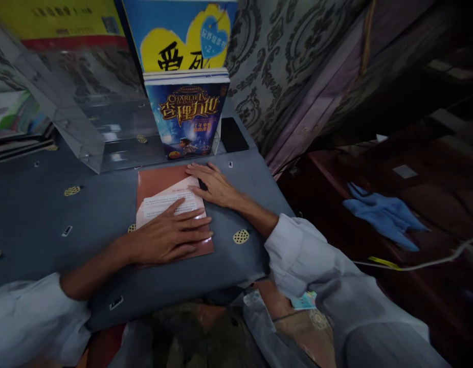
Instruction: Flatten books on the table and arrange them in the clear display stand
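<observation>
A thin reddish-brown book (155, 180) with a pale printed panel lies flat on the grey table cover (102, 214). My left hand (169, 235) rests palm down across its lower part, with the fingers spread and pointing right. At the book's upper right corner, my right hand (213, 185) lies flat with its fingers apart, covering part of the edge. Neither hand grips anything. Just beyond the book stands an upright blue book (188, 120) with gold lettering.
A clear acrylic rack (92, 148) holds books behind my hands. A black phone (234, 135) lies right of the upright books. Stacked books (17, 122) sit at the far left. Beyond the table's right edge, a blue cloth (384, 212) lies on a dark red surface.
</observation>
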The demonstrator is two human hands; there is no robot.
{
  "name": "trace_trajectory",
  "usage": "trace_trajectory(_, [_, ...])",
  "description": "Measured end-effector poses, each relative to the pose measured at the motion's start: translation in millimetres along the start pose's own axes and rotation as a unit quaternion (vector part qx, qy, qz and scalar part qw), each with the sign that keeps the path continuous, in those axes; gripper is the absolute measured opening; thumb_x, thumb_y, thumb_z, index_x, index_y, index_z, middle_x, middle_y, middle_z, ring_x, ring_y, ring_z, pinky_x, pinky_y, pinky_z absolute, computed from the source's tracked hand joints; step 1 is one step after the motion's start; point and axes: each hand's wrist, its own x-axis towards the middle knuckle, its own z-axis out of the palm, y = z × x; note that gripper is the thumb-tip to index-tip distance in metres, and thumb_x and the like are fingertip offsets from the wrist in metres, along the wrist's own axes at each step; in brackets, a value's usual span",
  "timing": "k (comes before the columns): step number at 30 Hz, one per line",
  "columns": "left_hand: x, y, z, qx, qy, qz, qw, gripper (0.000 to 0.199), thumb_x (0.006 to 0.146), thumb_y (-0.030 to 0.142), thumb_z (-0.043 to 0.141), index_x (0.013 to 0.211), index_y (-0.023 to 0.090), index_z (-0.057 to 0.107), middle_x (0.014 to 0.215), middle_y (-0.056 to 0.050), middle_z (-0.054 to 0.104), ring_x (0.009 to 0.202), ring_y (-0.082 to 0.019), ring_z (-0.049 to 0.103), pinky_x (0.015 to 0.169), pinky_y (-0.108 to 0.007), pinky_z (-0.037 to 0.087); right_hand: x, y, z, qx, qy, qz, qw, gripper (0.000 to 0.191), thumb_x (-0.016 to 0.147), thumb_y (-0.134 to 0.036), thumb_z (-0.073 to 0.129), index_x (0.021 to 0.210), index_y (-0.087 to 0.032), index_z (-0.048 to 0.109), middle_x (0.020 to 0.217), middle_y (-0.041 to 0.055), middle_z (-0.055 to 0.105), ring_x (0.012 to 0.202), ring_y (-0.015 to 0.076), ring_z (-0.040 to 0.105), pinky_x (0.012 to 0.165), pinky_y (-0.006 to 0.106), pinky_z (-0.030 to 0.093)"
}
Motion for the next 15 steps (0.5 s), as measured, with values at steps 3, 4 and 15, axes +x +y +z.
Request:
trace_trajectory(3, [1,5,-2.2,0.022,-0.007,0.015,1.0,0.042,0.107,0.037,0.04,0.147,0.034,0.05,0.16,0.0,0.043,0.152,-0.024,0.032,0.127,-0.06,0.003,-1,1,0,0.004,0.004,-0.006,1.0,0.049,0.099,-0.035,0.053,0.146,-0.019,0.052,0.156,0.0109,0.05,0.148,0.025,0.042,0.124,0.054,0.024])
trace_trajectory(4, [1,7,-3.9,0.03,-0.008,0.016,0.999,0.042,0.107,0.036,0.039,0.147,0.032,0.051,0.16,0.0,0.043,0.152,-0.024,0.032,0.128,-0.059,0.003,-1,1,0,0.006,0.005,-0.01,1.0,0.049,0.099,-0.034,0.053,0.145,-0.019,0.053,0.155,0.0115,0.05,0.147,0.0253,0.042,0.124,0.055,0.024])
trace_trajectory(15, [-9,-8,-6.6,0.094,0.055,-0.057,0.992,0.045,0.108,0.035,0.034,0.15,0.024,0.046,0.16,-0.006,0.044,0.15,-0.019,0.037,0.129,-0.046,0.015,-1,2,3,0.003,0.031,-0.02,0.999,0.045,0.098,-0.034,0.055,0.14,-0.019,0.059,0.149,0.0135,0.057,0.143,0.029,0.048,0.12,0.06,0.03])
